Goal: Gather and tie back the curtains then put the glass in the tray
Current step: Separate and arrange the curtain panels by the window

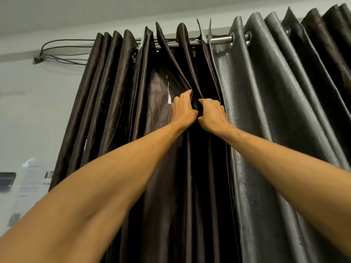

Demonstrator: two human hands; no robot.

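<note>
Left curtain (117, 111): dark brown cloth, satin-glossy, finely creased.
Right curtain (266, 111): grey cloth, sheeny, coarse woven grain.
Rod (220, 39): smooth shiny metal.
Wall (38, 111): matt pale paint.

We see soft, even indoor light with no hard shadows. The grey curtain (266, 95) carries a dull sheen, while the brown curtain (115, 95) sinks to near black in its folds. Wide-angle distortion stretches our forearms (91, 190) toward the lower corners, and the papers (28, 179) at far left look blurred.
</note>
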